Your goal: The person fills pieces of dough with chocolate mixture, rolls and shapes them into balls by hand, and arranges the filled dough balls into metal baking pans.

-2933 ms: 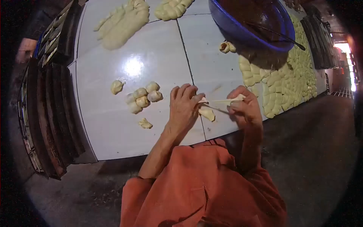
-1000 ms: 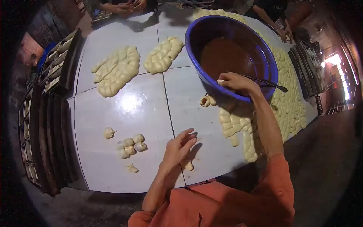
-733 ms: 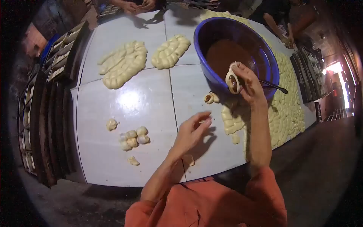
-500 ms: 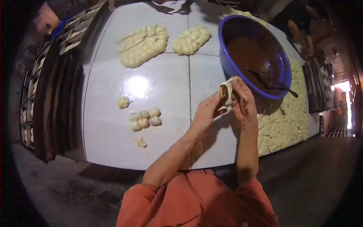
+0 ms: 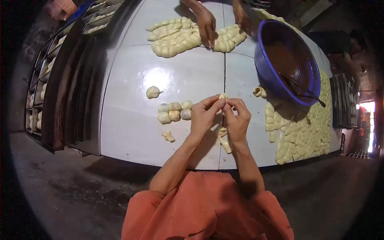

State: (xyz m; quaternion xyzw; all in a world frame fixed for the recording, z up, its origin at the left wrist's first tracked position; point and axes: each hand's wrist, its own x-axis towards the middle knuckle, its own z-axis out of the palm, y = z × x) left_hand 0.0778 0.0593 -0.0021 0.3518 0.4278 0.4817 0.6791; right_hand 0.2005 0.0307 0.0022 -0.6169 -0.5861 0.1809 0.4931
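Both my hands meet over the middle of the white table, fingertips pinched together on a small piece of pale dough (image 5: 223, 96). My left hand (image 5: 205, 117) grips it from the left and my right hand (image 5: 239, 120) from the right; most of it is hidden by the fingers. Beside my left hand sit several round dough balls (image 5: 174, 106) in two rows, some with darker filling showing through. A twisted dough scrap (image 5: 225, 141) lies below my hands. Further left are a dough lump (image 5: 153, 92) and a small scrap (image 5: 168, 136).
A blue tub (image 5: 262, 60) of brown paste, with a dark stick (image 5: 298, 86) in it, stands right, near a brown-smeared dough piece (image 5: 259, 92). Cut dough (image 5: 300, 136) covers the right side. Another person's hands (image 5: 206, 26) touch dough slabs (image 5: 176, 44) at the back. Racked trays (image 5: 52, 84) stand left.
My hands have moved left, away from the tub, and the dough's brown filling no longer shows. Another person's hands have come onto the far dough slabs. The view has shifted.
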